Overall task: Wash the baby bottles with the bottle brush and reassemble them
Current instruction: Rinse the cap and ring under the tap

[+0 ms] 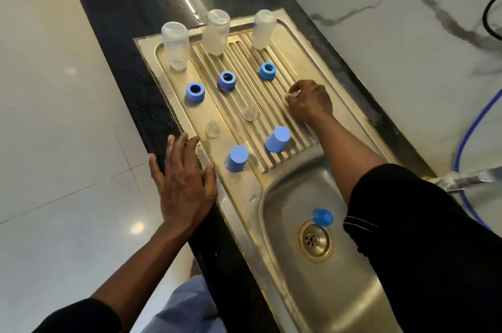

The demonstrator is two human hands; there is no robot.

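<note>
- the parts lie sorted in rows on the drainboard (244, 61) in the middle of the frame and no brush is in sight, so i judge the washing done and the putting-together just beginning
- the right hand (309, 101), right of centre, pinches a small clear piece in its fingertips, most likely the third nipple (292, 94); the fingers hide most of it
- the left hand (184, 183), lower left of centre, lies flat with fingers spread on the dark counter (119, 61) edge and the sink's rim, holding nothing
- three clear bottles (216, 32) stand in a row at the top of the drainboard, long axis upright; they look mouth down, though the clear plastic makes that hard to be sure of
- below them sit three blue collars (226, 80), openings up, then two more nipples (250, 113), tips up, then two blue caps (277, 139), closed end up
- a stray cap (322, 217) lies on its side by the drain, lower right
- next, i'd say, the pinched nipple wants its tip pushed up through a collar until the flange seats, which calls for the left hand to steady that collar
</note>
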